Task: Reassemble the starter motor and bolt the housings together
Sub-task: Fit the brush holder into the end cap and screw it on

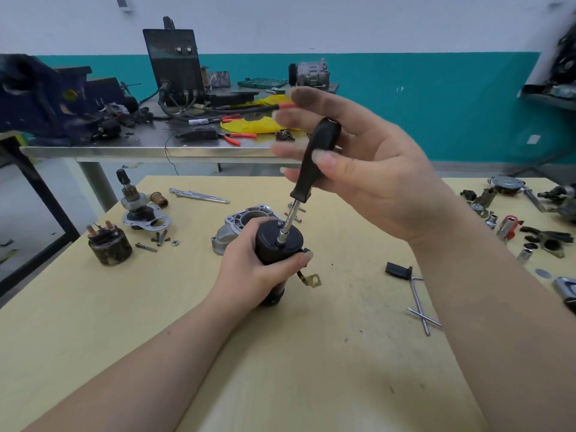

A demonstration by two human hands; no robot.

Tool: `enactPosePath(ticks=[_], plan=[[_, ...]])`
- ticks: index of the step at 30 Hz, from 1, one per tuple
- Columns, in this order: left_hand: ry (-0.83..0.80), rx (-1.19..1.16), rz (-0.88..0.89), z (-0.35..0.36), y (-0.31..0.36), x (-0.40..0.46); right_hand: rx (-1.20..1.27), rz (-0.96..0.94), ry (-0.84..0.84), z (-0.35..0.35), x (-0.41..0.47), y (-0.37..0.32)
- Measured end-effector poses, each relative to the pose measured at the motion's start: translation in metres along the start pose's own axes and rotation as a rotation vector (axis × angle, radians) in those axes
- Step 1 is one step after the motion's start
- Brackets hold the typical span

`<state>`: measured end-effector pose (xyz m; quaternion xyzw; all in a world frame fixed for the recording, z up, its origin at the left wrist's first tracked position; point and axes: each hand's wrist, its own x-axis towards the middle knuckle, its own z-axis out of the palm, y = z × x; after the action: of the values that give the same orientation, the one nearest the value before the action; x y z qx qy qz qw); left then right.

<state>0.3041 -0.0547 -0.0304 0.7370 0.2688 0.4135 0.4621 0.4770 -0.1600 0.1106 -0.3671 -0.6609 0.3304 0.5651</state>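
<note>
On the pale wooden bench (93, 322), going left to right, the solenoid (109, 246) sits at about nine o'clock from the work, a squat, grimy black cylinder with two copper studs on top. Just beyond it, at ten o'clock, stands the pinion drive assembly (140, 210) on its bright stamped plate, with loose bolts (157, 240) scattered beside it.

At the centre, the left hand (252, 269) grips the motor body (279, 244), a smooth black cylinder held upright, fingers wrapped round its side. A brass terminal lug (313, 280) hangs off it at five o'clock. Behind it, at eleven o'clock, lies the cast aluminium nose housing (246, 219), dull grey and ribbed, not yet joined.

The nut driver (307, 179) leans at one o'clock, its chrome socket seated on a fastener in the end cap. The right hand (367, 169) holds the glossy black handle loosely, thumb pressing it against the palm while the blurred fingers spread wide.

That slack hold is the worry: with the shaft tilted, the socket could, I think, ride off the bolt head and round it, or the driver could topple. The slick body might also twist in the left hand if torque comes on suddenly.

At three o'clock lie a steel T-handle wrench (419, 304) and assorted sockets (506, 229).
</note>
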Motion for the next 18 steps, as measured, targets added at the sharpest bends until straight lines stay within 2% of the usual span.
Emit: enactPosePath(ticks=[2, 3, 7, 9, 11, 16, 18], plan=[[0.011, 0.003, -0.002, 0.001, 0.000, 0.000, -0.054, -0.007, -0.006, -0.003, -0.001, -0.001], [0.031, 0.012, 0.000, 0.003, 0.000, -0.001, -0.107, -0.014, 0.072, -0.002, 0.000, -0.001], [0.187, 0.085, 0.004, 0.021, 0.004, -0.008, -0.355, -0.026, 0.559, 0.024, 0.008, 0.007], [0.208, 0.096, 0.018, 0.025, 0.004, -0.010, -0.559, -0.085, 0.657, 0.032, 0.007, 0.011], [0.167, 0.085, 0.022, 0.019, 0.003, -0.010, -0.566, -0.124, 0.577, 0.030, 0.006, 0.012], [0.033, 0.051, 0.012, 0.004, 0.000, -0.005, -0.056, -0.003, 0.108, 0.003, 0.003, 0.007], [0.028, 0.036, 0.009, 0.004, 0.000, -0.003, -0.003, -0.007, 0.004, -0.002, -0.001, 0.004]])
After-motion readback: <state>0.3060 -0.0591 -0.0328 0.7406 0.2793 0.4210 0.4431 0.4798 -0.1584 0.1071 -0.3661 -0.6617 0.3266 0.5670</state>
